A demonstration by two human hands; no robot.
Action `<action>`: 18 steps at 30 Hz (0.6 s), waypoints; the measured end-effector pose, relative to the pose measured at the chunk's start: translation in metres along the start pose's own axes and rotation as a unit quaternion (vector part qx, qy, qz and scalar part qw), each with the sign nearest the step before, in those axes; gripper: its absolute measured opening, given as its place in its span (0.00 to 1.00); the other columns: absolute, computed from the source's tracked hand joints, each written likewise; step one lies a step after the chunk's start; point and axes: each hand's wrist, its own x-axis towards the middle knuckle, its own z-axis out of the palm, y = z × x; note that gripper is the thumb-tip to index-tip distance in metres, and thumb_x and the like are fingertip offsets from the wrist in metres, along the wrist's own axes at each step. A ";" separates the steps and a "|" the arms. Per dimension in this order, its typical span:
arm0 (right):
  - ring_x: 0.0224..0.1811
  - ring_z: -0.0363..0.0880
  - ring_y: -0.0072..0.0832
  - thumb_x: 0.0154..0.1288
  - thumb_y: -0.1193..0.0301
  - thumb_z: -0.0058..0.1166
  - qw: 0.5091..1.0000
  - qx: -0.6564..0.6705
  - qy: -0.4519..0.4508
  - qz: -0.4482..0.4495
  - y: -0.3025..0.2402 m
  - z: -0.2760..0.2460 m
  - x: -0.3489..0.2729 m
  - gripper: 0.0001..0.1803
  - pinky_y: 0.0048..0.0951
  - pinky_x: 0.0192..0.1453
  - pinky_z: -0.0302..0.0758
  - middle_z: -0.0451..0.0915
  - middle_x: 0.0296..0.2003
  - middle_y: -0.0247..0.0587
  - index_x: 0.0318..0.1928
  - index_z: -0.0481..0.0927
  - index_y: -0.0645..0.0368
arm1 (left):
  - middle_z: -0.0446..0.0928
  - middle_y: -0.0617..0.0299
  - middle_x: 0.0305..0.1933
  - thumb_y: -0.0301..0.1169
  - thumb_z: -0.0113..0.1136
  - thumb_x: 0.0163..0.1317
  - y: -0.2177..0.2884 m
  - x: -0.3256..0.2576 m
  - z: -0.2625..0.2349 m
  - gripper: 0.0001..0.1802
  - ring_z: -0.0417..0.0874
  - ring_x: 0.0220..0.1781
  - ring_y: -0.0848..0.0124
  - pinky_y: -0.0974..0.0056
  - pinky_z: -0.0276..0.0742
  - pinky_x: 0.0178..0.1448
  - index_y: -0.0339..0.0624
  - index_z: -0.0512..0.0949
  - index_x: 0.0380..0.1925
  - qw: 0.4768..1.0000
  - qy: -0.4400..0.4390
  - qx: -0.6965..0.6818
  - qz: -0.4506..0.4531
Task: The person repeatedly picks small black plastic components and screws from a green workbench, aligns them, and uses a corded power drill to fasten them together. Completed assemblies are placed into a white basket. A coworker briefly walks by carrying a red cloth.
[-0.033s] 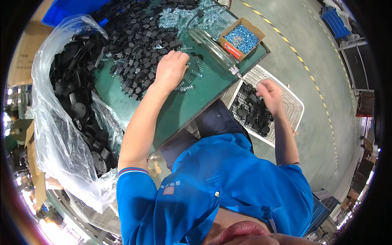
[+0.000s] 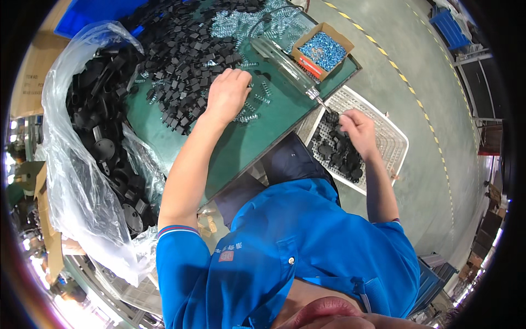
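My left hand (image 2: 229, 96) is over the green tabletop, its fingers curled down at the edge of a pile of small black blocks (image 2: 181, 66). Loose coil springs (image 2: 264, 93) lie beside it; whatever its fingertips hold is hidden. My right hand (image 2: 359, 130) is above a white plastic basket (image 2: 395, 134), thumb and fingers pinched together. Just left of those fingertips, a small black part (image 2: 331, 116) sits at the tip of a power screwdriver (image 2: 290, 71), which lies with its bit past the table edge. I cannot make out what the pinch holds. More black parts (image 2: 345, 156) lie in the basket.
An open carton of bluish screws (image 2: 322, 52) stands at the table's right corner. Springs (image 2: 235, 24) are heaped at the back. On the left, a clear plastic bag (image 2: 71, 148) holds larger black parts (image 2: 104, 148). A blue bin (image 2: 98, 16) is at the far left.
My right hand has moved slightly left, closer to the screwdriver tip and the black part there. My left hand has barely shifted.
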 end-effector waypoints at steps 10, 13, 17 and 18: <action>0.27 0.83 0.21 0.67 0.72 0.60 0.999 0.013 0.011 -0.032 0.007 0.034 0.009 0.09 0.24 0.31 0.77 0.81 0.26 0.37 0.37 0.81 0.68 | 0.77 0.55 0.37 0.24 0.69 0.49 0.051 -0.028 -0.045 0.13 0.78 0.40 0.54 0.55 0.75 0.44 0.39 0.75 0.33 0.997 -0.006 -0.065 -0.037; 0.26 0.83 0.23 0.67 0.73 0.58 0.998 -0.027 0.013 -0.051 0.001 0.032 0.008 0.08 0.25 0.31 0.77 0.81 0.26 0.41 0.37 0.81 0.68 | 0.78 0.56 0.38 0.24 0.69 0.48 0.067 -0.056 -0.046 0.13 0.78 0.41 0.54 0.55 0.76 0.44 0.39 0.75 0.33 0.997 -0.032 -0.056 -0.036; 0.26 0.83 0.31 0.66 0.73 0.57 0.991 -0.103 0.000 -0.084 -0.012 0.027 0.010 0.07 0.29 0.31 0.76 0.81 0.26 0.45 0.37 0.81 0.66 | 0.78 0.57 0.39 0.24 0.69 0.47 0.074 -0.085 -0.044 0.14 0.79 0.42 0.55 0.55 0.76 0.45 0.40 0.75 0.33 0.996 -0.041 -0.056 -0.048; 0.26 0.83 0.33 0.66 0.73 0.57 0.987 -0.133 -0.008 -0.087 -0.016 0.025 0.011 0.07 0.31 0.31 0.75 0.81 0.26 0.46 0.37 0.81 0.66 | 0.78 0.58 0.39 0.23 0.69 0.47 0.075 -0.091 -0.043 0.15 0.79 0.42 0.55 0.55 0.76 0.45 0.41 0.75 0.34 0.996 -0.045 -0.051 -0.055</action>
